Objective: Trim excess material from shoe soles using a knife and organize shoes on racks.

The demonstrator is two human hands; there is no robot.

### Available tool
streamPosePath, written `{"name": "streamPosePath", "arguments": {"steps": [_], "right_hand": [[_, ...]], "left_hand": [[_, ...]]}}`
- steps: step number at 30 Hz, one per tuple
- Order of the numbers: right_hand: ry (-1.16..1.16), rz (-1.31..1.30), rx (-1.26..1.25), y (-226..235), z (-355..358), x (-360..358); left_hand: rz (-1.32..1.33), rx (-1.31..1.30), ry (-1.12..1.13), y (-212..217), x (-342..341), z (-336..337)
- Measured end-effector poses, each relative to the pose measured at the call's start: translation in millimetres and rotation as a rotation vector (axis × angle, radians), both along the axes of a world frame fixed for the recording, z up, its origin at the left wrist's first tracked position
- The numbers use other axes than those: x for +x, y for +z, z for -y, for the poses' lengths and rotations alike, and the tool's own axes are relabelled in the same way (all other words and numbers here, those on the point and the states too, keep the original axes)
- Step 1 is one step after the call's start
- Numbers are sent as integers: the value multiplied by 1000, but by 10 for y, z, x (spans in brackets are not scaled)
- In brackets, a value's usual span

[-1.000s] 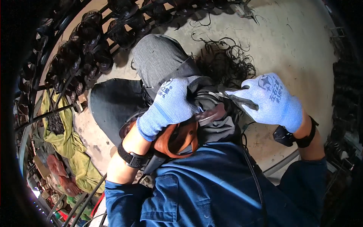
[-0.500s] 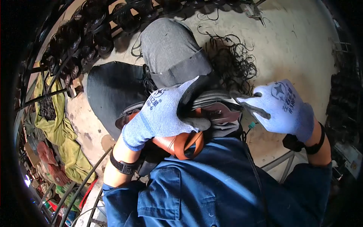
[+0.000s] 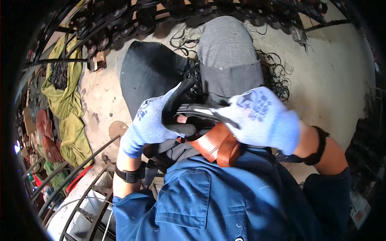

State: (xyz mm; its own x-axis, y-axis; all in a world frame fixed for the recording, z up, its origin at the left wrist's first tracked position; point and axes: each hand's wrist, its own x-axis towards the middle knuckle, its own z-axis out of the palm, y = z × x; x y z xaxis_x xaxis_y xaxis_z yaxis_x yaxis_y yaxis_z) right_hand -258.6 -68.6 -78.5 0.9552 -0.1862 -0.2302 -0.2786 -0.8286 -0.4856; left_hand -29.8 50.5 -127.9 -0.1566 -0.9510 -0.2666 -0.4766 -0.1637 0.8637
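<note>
The left hand (image 3: 157,120), in a blue glove with black palm, keeps its thumb and fingers spread apart beside a dark folded thing (image 3: 197,109) above the lap. The right hand (image 3: 259,116), gloved also and slightly blurred, is at the other end of it; its grip I cannot tell. Below lies a brown leather loop (image 3: 213,144). Grey cloth (image 3: 227,44) covers one knee; black curly strands (image 3: 277,76) lie on the floor (image 3: 321,76).

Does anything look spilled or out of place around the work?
Yes: loose, dark curly strands lie scattered on the pale floor beside the gray cloth-covered knee, looking like untidied litter. Nothing else clearly stands out.
</note>
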Motion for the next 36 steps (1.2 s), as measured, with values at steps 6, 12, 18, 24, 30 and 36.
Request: {"name": "streamPosePath", "arguments": {"steps": [6,12,18,24,30,36], "right_hand": [[-395,555,23,-77,266,-91],[-364,4,36,379,312,-798],[-427,-17,132,-41,123,-813],[-1092,545,729,-351,-39,-930],[-657,780,733,62,242,-141],[-774,928,159,1423,1236,-316]], "left_hand": [[-18,-15,290,-83,-23,-248],[-45,-14,300,-149,17,-348],[92,-157,268,-147,11,-327],[-554,-382,868,123,-208,-210],[-356,-497,855,237,-373,344],[-500,-1040,445,2214,491,1170]]}}
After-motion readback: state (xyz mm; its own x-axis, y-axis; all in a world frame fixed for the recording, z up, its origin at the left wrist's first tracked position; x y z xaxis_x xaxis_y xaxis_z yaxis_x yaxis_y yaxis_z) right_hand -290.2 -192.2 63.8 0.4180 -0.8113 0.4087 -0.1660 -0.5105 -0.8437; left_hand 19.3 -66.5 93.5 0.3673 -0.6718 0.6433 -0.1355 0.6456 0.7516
